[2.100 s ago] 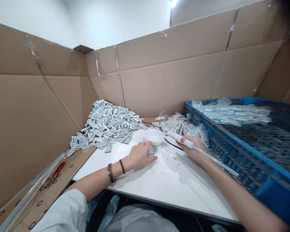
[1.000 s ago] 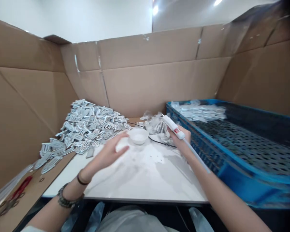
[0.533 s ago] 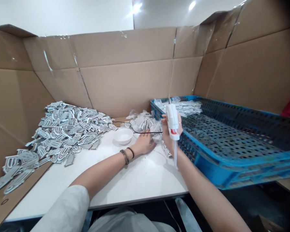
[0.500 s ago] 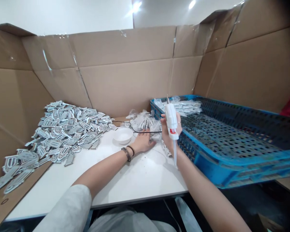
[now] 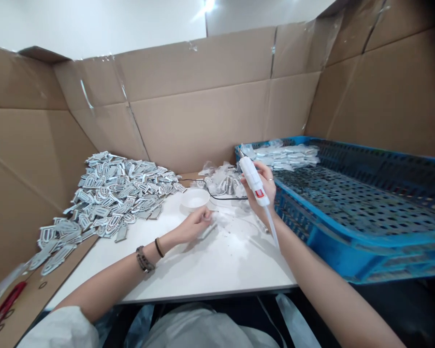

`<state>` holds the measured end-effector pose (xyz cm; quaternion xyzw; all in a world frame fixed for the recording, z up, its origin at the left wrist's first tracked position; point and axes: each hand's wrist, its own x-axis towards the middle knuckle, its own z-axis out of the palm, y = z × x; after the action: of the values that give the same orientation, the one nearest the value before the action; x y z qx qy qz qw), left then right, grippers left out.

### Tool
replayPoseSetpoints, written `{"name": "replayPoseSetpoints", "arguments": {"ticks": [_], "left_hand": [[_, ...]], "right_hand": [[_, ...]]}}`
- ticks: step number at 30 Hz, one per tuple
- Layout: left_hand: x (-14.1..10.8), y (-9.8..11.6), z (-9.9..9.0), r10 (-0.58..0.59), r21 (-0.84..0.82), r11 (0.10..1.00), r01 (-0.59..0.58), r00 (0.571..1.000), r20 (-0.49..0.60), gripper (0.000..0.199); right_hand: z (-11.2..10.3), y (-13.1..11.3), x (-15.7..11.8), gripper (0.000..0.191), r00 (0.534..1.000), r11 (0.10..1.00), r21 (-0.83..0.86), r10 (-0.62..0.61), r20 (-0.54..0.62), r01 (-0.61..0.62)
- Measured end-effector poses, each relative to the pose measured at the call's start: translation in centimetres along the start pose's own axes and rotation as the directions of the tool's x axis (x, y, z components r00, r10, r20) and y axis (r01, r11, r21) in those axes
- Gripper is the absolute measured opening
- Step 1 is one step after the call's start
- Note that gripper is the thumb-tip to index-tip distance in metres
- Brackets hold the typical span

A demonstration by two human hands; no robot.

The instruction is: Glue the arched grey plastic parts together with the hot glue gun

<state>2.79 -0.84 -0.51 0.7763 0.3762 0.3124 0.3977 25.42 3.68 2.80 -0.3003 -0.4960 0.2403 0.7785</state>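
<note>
My right hand [image 5: 263, 188] grips a white glue gun [image 5: 252, 178] with a red mark, its nozzle tilted up and away, a clear glue stick trailing from its back. My left hand [image 5: 193, 225] rests on the white table [image 5: 210, 263], fingers pinched on a small clear-wrapped piece beside a little white bowl [image 5: 195, 197]. A heap of clear bags with badges [image 5: 223, 181] lies just behind the two hands.
A big pile of grey-white badges [image 5: 112, 193] covers the table's left side. A blue perforated crate [image 5: 348, 203] stands at right with packed bags [image 5: 286, 154] in its far corner. Cardboard walls [image 5: 203, 106] enclose the space. Red-handled scissors [image 5: 3, 304] lie at far left.
My left hand pulled back from the heap of bags to the table in front of the bowl, now pinching a small piece. The glue gun tilted from upright to slanting.
</note>
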Motion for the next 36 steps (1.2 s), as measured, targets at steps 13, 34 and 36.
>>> {"name": "replayPoseSetpoints", "arguments": {"ticks": [13, 34, 36], "left_hand": [[-0.8, 3.1, -2.2, -0.304, -0.503, 0.852, 0.143, 0.918, -0.254, 0.046], [-4.5, 2.4, 0.5, 0.283, 0.602, 0.659, -0.451, 0.89, 0.358, 0.038], [-4.5, 2.4, 0.5, 0.238, 0.549, 0.705, -0.449, 0.879, 0.413, 0.044]], "right_hand": [[0.0, -0.2, -0.6, 0.025, 0.996, 0.986, -0.168, 0.01, 0.089, 0.005], [-0.7, 1.3, -0.5, 0.018, 0.974, 0.938, -0.32, -0.066, 0.215, 0.134], [-0.6, 1.1, -0.5, 0.017, 0.974, 0.938, -0.318, -0.068, 0.217, 0.137]]}}
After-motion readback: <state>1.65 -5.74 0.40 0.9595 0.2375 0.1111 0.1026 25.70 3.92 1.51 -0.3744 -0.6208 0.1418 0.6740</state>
